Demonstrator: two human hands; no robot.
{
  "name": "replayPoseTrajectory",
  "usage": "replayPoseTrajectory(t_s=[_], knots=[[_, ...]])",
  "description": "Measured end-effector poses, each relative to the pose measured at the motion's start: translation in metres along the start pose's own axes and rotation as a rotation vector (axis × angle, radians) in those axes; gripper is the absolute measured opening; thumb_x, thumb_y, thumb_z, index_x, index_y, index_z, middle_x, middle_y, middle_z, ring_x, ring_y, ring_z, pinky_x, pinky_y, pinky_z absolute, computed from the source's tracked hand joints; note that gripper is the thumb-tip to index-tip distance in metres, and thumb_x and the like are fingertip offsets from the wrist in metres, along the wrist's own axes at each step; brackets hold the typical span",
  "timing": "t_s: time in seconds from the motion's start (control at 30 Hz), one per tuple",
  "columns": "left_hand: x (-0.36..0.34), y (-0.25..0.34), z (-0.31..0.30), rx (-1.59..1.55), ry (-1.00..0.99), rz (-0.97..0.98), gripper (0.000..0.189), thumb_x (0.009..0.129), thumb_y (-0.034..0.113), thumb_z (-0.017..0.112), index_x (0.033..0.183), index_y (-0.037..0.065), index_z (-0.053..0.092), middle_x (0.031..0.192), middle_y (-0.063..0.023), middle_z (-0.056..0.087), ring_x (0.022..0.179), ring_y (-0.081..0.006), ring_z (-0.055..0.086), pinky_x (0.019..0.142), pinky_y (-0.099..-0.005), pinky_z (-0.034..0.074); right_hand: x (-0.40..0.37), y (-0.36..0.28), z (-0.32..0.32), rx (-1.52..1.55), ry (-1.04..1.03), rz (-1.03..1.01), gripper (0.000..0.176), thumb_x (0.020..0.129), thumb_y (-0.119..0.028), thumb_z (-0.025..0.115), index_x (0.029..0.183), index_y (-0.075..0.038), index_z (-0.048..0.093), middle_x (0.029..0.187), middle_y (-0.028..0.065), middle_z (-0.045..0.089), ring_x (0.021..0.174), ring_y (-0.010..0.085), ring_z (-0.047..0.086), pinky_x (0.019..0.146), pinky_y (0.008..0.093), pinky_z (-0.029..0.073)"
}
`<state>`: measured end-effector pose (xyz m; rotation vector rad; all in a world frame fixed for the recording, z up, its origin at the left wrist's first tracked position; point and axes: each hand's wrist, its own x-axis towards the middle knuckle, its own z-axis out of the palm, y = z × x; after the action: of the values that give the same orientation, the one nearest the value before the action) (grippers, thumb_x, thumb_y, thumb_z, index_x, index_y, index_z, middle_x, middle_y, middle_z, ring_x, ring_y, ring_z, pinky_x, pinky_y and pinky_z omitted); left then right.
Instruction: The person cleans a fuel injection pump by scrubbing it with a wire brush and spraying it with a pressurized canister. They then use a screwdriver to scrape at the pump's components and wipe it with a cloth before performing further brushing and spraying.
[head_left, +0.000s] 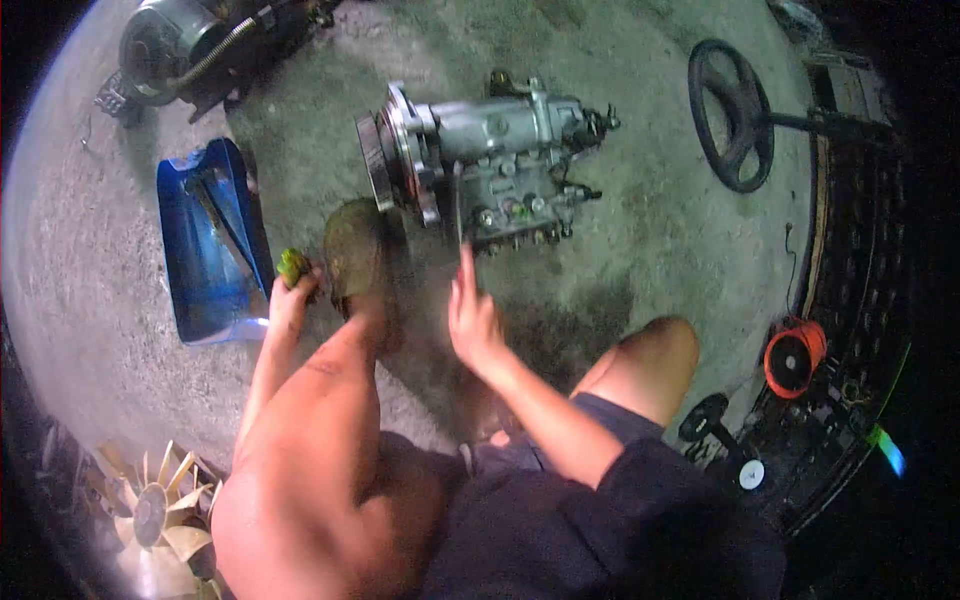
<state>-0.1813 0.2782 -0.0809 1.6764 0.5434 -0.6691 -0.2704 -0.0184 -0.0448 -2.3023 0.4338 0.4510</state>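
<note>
While the person squats on the concrete floor (650, 250) | left hand (288, 298) clenched around green lump (293, 266) beside blue tray (205, 270) | right hand (473, 322) grasping thin rod (459, 210) touching metal pump (490, 150)

The person wears dark shorts (520, 455) and a dark top (640, 520). Left hand (288, 300), right hand (472, 320) and knees (655, 345) are bare.

Blue tray (210, 250), silver-grey pump (490, 160), black steering wheel (732, 115), orange round part (793, 357), cream fan (155, 510)
</note>
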Motion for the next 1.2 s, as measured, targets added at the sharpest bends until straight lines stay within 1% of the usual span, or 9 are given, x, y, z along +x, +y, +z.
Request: replayPoseTrajectory(t_s=[0.43, 0.57, 0.77, 0.8, 0.87, 1.03, 1.13, 1.17, 1.2], knots=[[0.008, 0.015, 0.018, 0.018, 0.080, 0.032, 0.028, 0.087, 0.023, 0.069, 0.108, 0.004, 0.066, 0.091, -0.0020, 0.067, 0.081, -0.0122, 0.061, 0.072, -0.0272, 0.048, 0.061, -0.016, -0.008, 0.103, 0.126, -0.088, 0.074, 0.101, -0.018, 0.043, 0.156, -0.023, -0.005, 0.050, 0.0171, 0.055, 0.042, 0.0363, 0.057, 0.042, 0.0499, 0.046], [-0.002, 0.026, 0.020, 0.075, -0.001, -0.013, 0.027, 0.089, 0.023, 0.068, 0.108, 0.004, 0.066, 0.091, -0.0019, 0.068, 0.084, -0.0118, 0.061, 0.075, -0.0273, 0.047, -0.011, 0.027, 0.011, 0.144, -0.017, -0.080, 0.074, 0.100, -0.015, 0.042, 0.157, -0.021, -0.004, 0.106, 0.0352, 0.063, 0.055, 0.0422, 0.063, 0.055, 0.0506, 0.055], [0.003, 0.027, 0.024, 0.083, 0.075, 0.001, 0.029, 0.089, 0.026, 0.067, 0.107, 0.003, 0.067, 0.096, -0.0030, 0.070, 0.087, -0.0130, 0.062, 0.078, -0.0274, 0.047, 0.039, -0.018, -0.019, 0.088, -0.035, 0.089, 0.074, 0.100, -0.017, 0.043, 0.156, -0.022, -0.004, 0.073, 0.0294, 0.064, 0.052, 0.0425, 0.061, 0.049, 0.0551, 0.048], [-0.001, 0.034, 0.028, 0.116, 0.124, 0.006, 0.029, 0.089, 0.026, 0.068, 0.107, 0.003, 0.067, 0.097, -0.0032, 0.070, 0.087, -0.0131, 0.062, 0.078, -0.0275, 0.047, 0.057, -0.018, -0.016, 0.112, 0.146, -0.074, 0.075, 0.101, -0.021, 0.043, 0.156, -0.026, -0.006, 0.046, 0.0176, 0.049, 0.039, 0.0363, 0.054, 0.039, 0.0497, 0.044], [-0.004, 0.025, 0.024, 0.119, 0.035, 0.013, 0.031, 0.089, 0.027, 0.068, 0.108, 0.003, 0.067, 0.099, -0.0039, 0.070, 0.090, -0.0134, 0.062, 0.080, -0.0278, 0.047, 0.046, -0.015, -0.016, 0.058, 0.035, -0.003, 0.074, 0.100, -0.016, 0.045, 0.156, -0.021, -0.003, 0.074, 0.0296, 0.064, 0.058, 0.0455, 0.063, 0.050, 0.0541, 0.049], [-0.004, 0.026, 0.022, 0.039, 0.022, -0.014, 0.029, 0.089, 0.025, 0.068, 0.108, 0.003, 0.067, 0.095, -0.0043, 0.069, 0.083, -0.0130, 0.062, 0.073, -0.0276, 0.048, -0.028, 0.030, 0.009, 0.059, -0.046, -0.064, 0.073, 0.099, -0.015, 0.045, 0.157, -0.021, 0.000, 0.103, 0.0303, 0.066, 0.074, 0.0440, 0.068, 0.064, 0.0500, 0.059], [0.001, 0.017, 0.024, -0.010, 0.020, -0.006, 0.028, 0.089, 0.023, 0.068, 0.108, 0.003, 0.066, 0.093, -0.0038, 0.068, 0.080, -0.0124, 0.061, 0.070, -0.0273, 0.048, 0.034, -0.008, -0.014, 0.081, -0.027, 0.108, 0.076, 0.098, -0.016, 0.046, 0.157, -0.026, -0.001, 0.073, 0.0280, 0.064, 0.056, 0.0434, 0.063, 0.049, 0.0512, 0.050], [0.008, 0.010, 0.022, 0.000, 0.000, -0.028, 0.028, 0.089, 0.023, 0.069, 0.109, 0.003, 0.066, 0.093, -0.0033, 0.069, 0.079, -0.0118, 0.061, 0.069, -0.0277, 0.047, 0.054, -0.012, -0.019, 0.128, 0.152, -0.064, 0.075, 0.100, -0.016, 0.044, 0.156, -0.029, -0.004, 0.048, 0.0182, 0.052, 0.041, 0.0373, 0.055, 0.041, 0.0505, 0.044], [0.005, 0.013, 0.024, 0.031, -0.006, -0.009, 0.028, 0.089, 0.023, 0.068, 0.108, 0.003, 0.066, 0.093, -0.0030, 0.069, 0.079, -0.0118, 0.061, 0.069, -0.0276, 0.047, 0.058, -0.012, -0.021, 0.135, 0.144, -0.072, 0.075, 0.100, -0.016, 0.044, 0.156, -0.029, -0.005, 0.049, 0.0180, 0.052, 0.040, 0.0367, 0.055, 0.040, 0.0503, 0.044]])
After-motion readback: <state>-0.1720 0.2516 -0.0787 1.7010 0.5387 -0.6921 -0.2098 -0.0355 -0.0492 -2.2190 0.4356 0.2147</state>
